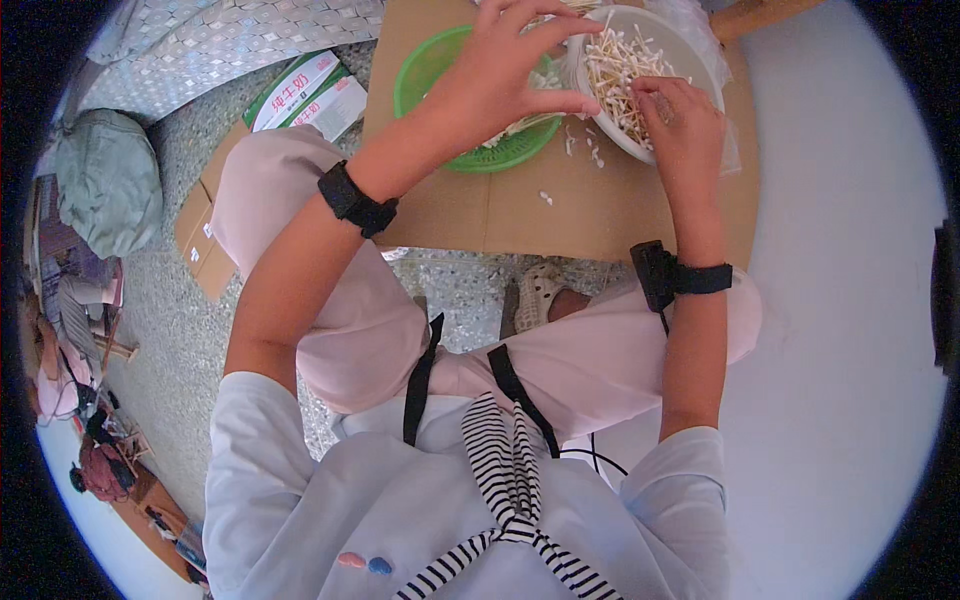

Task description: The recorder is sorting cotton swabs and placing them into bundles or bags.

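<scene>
A white bowl point(708, 72) full of loose cotton swabs point(622, 85) stands at the far right of the cardboard tabletop. My right hand point(688, 118) reaches over its near right side. Its fingertips are pinched together at the swabs; what sits between them is too small to make out. To the left is a green plastic basket point(410, 85) with more swabs inside, partly covered by my left hand point(510, 70). That hand hovers between basket and bowl, thumb and fingers spread apart, nothing visibly gripped. A few loose cotton swabs point(595, 150) lie on the cardboard between the two containers.
Brown cardboard point(480, 215) covers the table before me. A white and green carton point(310, 95) lies to its left, near a grey-green bag point(108, 180). A white wall point(850, 300) closes the right side. Another person point(75, 330) sits at the far left.
</scene>
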A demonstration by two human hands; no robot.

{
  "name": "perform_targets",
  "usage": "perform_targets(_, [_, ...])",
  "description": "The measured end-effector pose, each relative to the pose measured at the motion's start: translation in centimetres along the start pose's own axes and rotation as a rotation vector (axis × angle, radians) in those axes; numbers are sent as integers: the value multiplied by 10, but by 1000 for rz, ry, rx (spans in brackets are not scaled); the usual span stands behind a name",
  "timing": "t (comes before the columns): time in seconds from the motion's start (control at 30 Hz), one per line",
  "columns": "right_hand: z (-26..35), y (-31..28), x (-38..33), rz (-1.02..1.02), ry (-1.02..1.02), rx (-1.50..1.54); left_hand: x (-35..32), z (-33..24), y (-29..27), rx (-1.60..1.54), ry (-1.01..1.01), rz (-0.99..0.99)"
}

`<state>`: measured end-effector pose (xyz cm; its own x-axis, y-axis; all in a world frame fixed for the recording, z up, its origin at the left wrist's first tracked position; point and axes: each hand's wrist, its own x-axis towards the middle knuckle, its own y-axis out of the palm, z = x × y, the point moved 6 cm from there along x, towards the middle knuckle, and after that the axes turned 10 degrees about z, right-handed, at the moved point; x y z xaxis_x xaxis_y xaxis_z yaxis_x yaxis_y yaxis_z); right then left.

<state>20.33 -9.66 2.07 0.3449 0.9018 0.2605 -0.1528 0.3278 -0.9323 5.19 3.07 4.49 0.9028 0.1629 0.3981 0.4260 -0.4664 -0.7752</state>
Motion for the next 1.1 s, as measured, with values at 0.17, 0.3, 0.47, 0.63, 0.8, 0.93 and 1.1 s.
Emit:
perform_targets(0.17, [-6,-1,1,-29,64,17,1,3,0,-70,-65,-52])
perform_targets(0.3, [5,0,1,-54,4,44,-3,9,-2,-210,-136,-124])
perform_targets(0.47, [-3,5,7,-114,14,246,-3,10,-2,-184,-133,-115])
perform_targets(0.63, [-4,-13,1,-335,121,469,-6,11,9,-97,-33,-220])
perform_targets(0.8, [3,-2,-5,-202,152,769,-2,-3,14,-40,135,-193])
perform_targets(0.93, [25,13,3,-79,69,966,-4,6,24,-211,205,-82])
perform_targets(1.1, [16,18,2,-1,179,1055,4,16,29,-182,227,-197])
